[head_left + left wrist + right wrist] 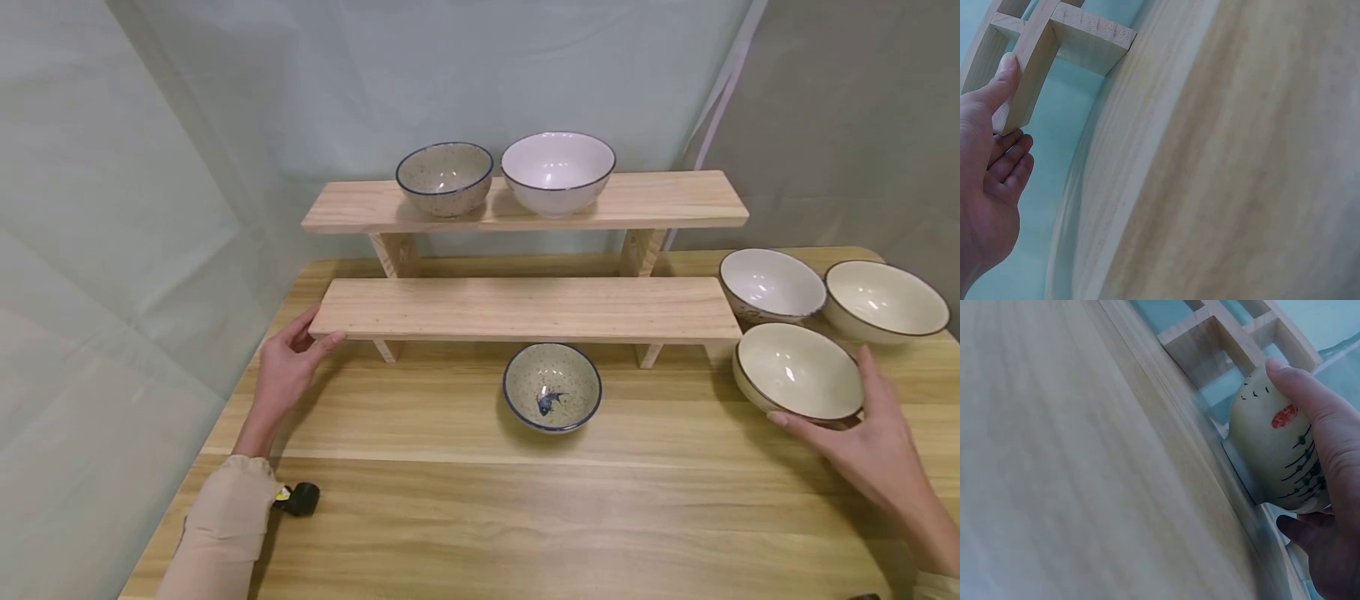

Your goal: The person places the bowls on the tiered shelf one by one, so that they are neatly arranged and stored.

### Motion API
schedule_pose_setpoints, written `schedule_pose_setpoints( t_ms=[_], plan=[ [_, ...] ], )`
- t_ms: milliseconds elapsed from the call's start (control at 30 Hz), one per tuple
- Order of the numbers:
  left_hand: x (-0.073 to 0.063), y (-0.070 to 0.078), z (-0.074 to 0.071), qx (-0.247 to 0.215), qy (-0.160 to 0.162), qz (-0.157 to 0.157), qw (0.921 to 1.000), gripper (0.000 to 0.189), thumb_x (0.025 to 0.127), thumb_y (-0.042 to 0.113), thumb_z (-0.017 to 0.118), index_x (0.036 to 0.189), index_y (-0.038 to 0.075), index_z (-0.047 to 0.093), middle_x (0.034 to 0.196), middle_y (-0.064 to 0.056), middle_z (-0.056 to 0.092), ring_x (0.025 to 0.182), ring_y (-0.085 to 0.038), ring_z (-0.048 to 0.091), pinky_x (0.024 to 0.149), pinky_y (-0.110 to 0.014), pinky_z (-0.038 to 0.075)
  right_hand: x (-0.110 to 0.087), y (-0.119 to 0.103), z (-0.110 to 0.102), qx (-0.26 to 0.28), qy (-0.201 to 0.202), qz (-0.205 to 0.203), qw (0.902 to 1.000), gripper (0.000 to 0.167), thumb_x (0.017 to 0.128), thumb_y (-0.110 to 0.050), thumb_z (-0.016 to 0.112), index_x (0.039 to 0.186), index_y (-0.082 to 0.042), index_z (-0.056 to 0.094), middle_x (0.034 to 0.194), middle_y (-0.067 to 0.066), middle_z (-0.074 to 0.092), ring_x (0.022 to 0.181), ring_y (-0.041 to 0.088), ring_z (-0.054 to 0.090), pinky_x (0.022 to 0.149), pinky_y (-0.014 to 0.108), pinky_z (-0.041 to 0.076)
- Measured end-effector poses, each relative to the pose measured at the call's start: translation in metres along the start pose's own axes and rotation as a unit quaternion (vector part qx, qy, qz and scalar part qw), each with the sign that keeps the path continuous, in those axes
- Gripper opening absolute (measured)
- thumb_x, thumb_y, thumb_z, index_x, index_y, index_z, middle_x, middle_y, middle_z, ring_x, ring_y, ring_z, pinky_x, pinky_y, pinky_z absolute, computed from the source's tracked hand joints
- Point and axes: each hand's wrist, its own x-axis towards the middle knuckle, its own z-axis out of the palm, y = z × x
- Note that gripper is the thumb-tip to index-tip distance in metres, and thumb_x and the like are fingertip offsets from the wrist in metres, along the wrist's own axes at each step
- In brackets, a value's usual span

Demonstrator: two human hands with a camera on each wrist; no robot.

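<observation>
In the head view my left hand (pixel 287 362) holds the left end of the lower board of a two-tier wooden shelf (pixel 525 308). The left wrist view shows the thumb on one face of that board end and the curled fingers at its other side. At the right, my right hand (pixel 873 442) grips a cream bowl (pixel 798 371) with a dark rim, thumb at the near side and fingers at the right. Seen in the right wrist view, the bowl's outside (pixel 1272 444) carries a red mark and dark green-and-black lines. Whether it touches the table is hard to tell.
A speckled bowl (pixel 446 179) and a white bowl (pixel 558 171) stand on the upper board. Below the lower board, a speckled bowl with a blue fish (pixel 552 387) sits on the table (pixel 480 517). Behind the gripped bowl are a white bowl (pixel 772 283) and another cream bowl (pixel 887 300).
</observation>
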Motion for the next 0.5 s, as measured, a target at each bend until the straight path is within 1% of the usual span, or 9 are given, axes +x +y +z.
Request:
schedule_pose_setpoints(
  t_ms=[33, 200, 367, 500],
  plan=[
    [0.0, 0.0002, 0.0, 0.0, 0.0, 0.001, 1.0, 0.072, 0.099, 0.031, 0.073, 0.158, 0.004, 0.041, 0.145, -0.026, 0.055, 0.128, -0.034, 0.057, 0.082, -0.01, 0.049, 0.0002, -0.0002, 0.0001, 0.001, 0.0, 0.0, 1.0, 0.121, 0.081, -0.014, 0.089, 0.169, -0.018, 0.006, 0.161, 0.036, 0.018, 0.146, 0.048, 0.017, 0.12, 0.042, 0.006],
    [0.0003, 0.0009, 0.0001, 0.003, -0.001, 0.0, 1.0, 0.072, 0.1, 0.032, 0.073, 0.158, 0.005, 0.041, 0.144, -0.025, 0.056, 0.127, -0.031, 0.059, 0.081, -0.01, 0.049, 0.0007, 0.0002, 0.0002, -0.002, -0.002, 0.006, 1.0, 0.122, 0.081, -0.015, 0.088, 0.169, -0.017, 0.003, 0.163, 0.036, 0.014, 0.146, 0.049, 0.016, 0.12, 0.043, 0.005],
    [0.0002, 0.0013, -0.0001, 0.002, -0.002, -0.003, 1.0, 0.072, 0.099, 0.033, 0.073, 0.158, 0.007, 0.041, 0.144, -0.025, 0.056, 0.125, -0.028, 0.059, 0.081, -0.01, 0.05, 0.0011, 0.0004, 0.0004, -0.011, -0.004, 0.009, 0.9999, 0.124, 0.081, -0.017, 0.089, 0.168, -0.016, 0.001, 0.162, 0.037, 0.013, 0.146, 0.053, 0.016, 0.12, 0.05, 0.006],
    [0.0005, 0.0007, 0.0, 0.003, -0.001, -0.001, 1.0, 0.071, 0.1, 0.032, 0.073, 0.158, 0.006, 0.042, 0.144, -0.025, 0.057, 0.123, -0.022, 0.06, 0.081, -0.01, 0.05, 0.0014, -0.0001, 0.0003, -0.013, -0.009, 0.013, 0.9998, 0.123, 0.082, -0.019, 0.088, 0.167, -0.012, -0.001, 0.163, 0.039, 0.008, 0.146, 0.057, 0.013, 0.119, 0.055, 0.004]
  ],
)
